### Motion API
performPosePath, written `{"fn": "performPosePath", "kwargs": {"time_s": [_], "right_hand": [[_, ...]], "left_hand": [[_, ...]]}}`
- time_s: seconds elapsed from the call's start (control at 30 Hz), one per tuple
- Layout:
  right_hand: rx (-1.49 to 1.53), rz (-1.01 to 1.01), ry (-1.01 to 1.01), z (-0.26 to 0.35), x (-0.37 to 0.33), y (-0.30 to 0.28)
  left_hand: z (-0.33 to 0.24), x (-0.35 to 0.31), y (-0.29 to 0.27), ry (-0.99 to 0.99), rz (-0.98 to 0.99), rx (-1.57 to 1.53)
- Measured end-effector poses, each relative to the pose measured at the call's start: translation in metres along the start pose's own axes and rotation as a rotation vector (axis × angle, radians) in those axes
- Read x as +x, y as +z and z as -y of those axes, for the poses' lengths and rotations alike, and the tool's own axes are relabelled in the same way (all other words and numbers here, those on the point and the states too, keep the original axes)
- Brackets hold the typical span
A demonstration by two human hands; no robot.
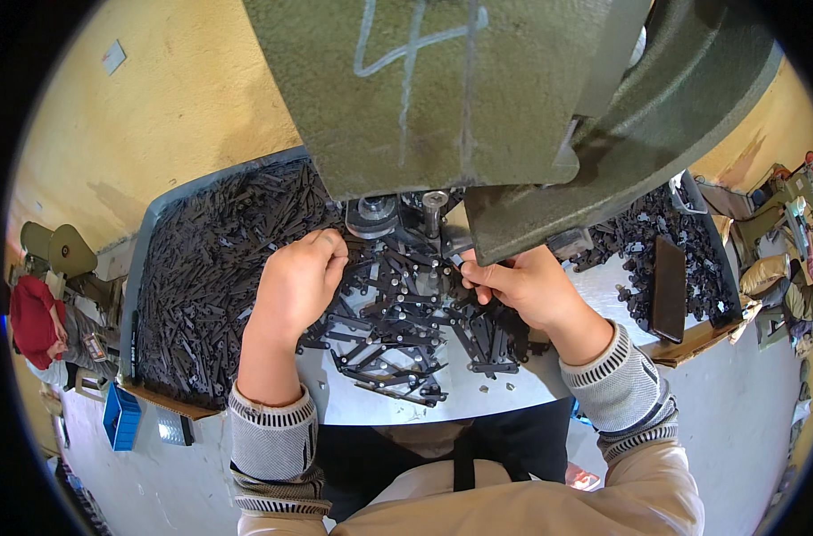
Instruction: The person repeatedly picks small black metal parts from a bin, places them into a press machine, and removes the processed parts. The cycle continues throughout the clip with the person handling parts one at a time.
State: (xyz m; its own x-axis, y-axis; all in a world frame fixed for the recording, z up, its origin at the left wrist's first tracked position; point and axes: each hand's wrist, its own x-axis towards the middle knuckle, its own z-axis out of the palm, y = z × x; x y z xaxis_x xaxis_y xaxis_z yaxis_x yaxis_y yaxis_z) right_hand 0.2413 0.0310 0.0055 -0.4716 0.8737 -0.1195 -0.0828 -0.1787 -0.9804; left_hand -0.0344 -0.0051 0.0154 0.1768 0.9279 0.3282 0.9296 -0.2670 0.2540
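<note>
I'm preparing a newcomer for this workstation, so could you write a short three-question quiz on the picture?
1. What colour is the large machine at the top of the picture: (a) pink, (b) dull green, (c) white?
2. True or false: the left hand is spread out flat.
3. Fill in: the blue bin is nearer the person's ____ hand.

Key:
1. b
2. False; the left hand is curled.
3. left
</note>
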Motion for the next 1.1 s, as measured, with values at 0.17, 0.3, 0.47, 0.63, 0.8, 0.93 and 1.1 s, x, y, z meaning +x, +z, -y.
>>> {"fn": "performPosePath", "kwargs": {"time_s": [0.17, 0.3, 0.47, 0.63, 0.8, 0.93, 1.1], "right_hand": [[-0.014, -0.017, 0.005, 0.002, -0.001, 0.001], [-0.037, -0.042, 0.028, 0.004, -0.002, 0.002], [-0.02, -0.05, 0.046, 0.004, -0.002, 0.002], [-0.023, -0.027, 0.009, 0.003, -0.002, 0.001], [-0.196, -0.035, -0.009, 0.003, -0.002, -0.001], [-0.261, -0.067, -0.085, -0.001, -0.003, -0.001], [-0.354, -0.022, -0.198, -0.004, 0.0, -0.003]], "left_hand": [[0.003, -0.002, 0.001, 0.013, 0.033, -0.102], [0.005, 0.0, 0.008, 0.068, 0.049, -0.111], [0.007, 0.0, 0.011, -0.003, 0.068, -0.109], [0.017, -0.001, 0.012, -0.174, 0.125, -0.384], [0.011, 0.003, 0.01, -0.284, -0.045, -0.499], [-0.023, 0.002, 0.014, -0.294, 0.096, -1.107], [-0.051, 0.005, 0.026, -0.357, 0.214, -1.265]]}}
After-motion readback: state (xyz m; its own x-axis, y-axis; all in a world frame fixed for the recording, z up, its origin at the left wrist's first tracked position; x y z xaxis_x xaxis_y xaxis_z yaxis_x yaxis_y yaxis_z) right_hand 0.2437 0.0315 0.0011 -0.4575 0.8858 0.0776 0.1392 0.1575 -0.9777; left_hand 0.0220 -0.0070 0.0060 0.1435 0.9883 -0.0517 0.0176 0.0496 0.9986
